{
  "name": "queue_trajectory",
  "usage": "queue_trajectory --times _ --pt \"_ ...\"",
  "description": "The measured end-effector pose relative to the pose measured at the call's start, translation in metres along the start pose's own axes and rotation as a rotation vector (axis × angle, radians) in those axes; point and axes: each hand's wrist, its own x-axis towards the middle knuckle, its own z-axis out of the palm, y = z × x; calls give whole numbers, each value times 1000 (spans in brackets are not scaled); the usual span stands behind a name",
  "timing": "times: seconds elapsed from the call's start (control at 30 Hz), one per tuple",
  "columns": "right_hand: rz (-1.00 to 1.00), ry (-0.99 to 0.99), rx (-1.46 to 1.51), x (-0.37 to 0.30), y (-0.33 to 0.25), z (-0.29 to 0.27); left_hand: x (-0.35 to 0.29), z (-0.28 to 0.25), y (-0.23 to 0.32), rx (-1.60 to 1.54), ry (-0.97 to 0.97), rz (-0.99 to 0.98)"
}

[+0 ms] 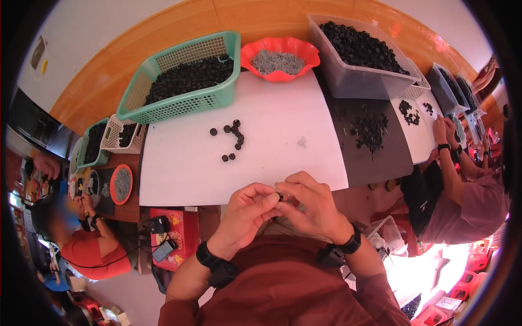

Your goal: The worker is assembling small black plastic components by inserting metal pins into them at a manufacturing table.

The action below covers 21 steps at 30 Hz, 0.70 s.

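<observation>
Just off the near edge of the white work surface, my two hands meet over my lap. My left hand is closed, thumb and index finger pinching a small black part. The fingers of my right hand close on the same part from the other side; a pale sliver shows by the fingertips, too small to name. Farther up the surface lie several small black knob-like pieces in a loose curve. One black piece sits a little apart to their left.
At the back stand a green basket of black pieces, a red scalloped bowl of small metal-looking pins and a clear bin of black parts. A dark mat holds a black heap. People work at left and right.
</observation>
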Motion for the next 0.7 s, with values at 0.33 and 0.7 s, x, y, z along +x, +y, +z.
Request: queue_trajectory --times 0.33,0.7 --pt "81 -7 212 1 10 -1 5 -1 -2 -49 39 -59" --pt "19 129 239 4 17 7 10 5 1 -156 35 -36"
